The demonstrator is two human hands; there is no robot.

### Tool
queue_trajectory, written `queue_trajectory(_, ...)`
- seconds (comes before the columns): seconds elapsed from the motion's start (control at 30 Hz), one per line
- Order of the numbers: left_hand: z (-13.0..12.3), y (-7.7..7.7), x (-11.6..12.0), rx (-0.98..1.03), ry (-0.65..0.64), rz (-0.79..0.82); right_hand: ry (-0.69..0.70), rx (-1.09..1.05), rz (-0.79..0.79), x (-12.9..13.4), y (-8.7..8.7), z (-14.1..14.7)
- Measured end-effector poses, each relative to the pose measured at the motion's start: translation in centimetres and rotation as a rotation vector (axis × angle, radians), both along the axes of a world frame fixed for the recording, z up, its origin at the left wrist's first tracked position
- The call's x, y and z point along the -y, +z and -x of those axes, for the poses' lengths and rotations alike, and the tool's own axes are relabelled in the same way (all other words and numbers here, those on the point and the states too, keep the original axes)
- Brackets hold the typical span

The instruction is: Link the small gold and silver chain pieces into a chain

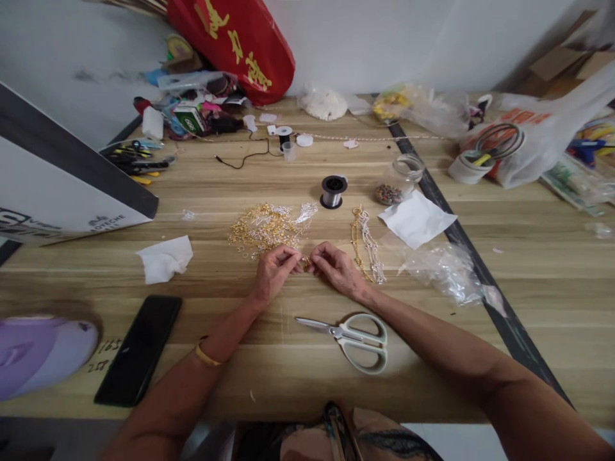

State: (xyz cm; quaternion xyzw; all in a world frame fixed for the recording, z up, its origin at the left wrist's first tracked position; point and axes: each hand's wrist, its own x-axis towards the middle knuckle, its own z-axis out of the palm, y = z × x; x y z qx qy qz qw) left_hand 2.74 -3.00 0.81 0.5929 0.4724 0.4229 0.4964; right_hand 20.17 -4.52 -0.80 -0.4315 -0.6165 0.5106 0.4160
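My left hand (277, 271) and my right hand (337, 267) are close together over the middle of the table, both with fingers pinched. Between the fingertips shows a small gold-coloured jewellery piece (306, 261); its exact form is too small to make out. Just beyond my left hand lies a loose pile of gold and silver jewellery pieces (264, 228). To the right of my right hand, gold and silver bead chains (369, 246) are laid out lengthwise. Scissors (350, 336) with pale handles rest nearer to me, blades pointing left.
A spool of thin wire (333, 192) stands behind my hands. Right of it are a glass jar of beads (398, 180), white paper (418, 219) and clear plastic bags (444, 272). At left lie a crumpled tissue (166, 259), a black phone (139, 350) and a large box (72, 173).
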Motion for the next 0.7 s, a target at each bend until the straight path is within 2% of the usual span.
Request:
queue_trajectory(0.43,0.06,-0.04,-0.11,0.012,-0.016,0.008,0.004,0.023,-0.042,0.05,0.25,-0.08)
queue_trajectory(0.7,0.22,-0.57,-0.41,-0.007,-0.017,0.035,-0.056,-0.029,-0.052,-0.05,0.21,-0.03)
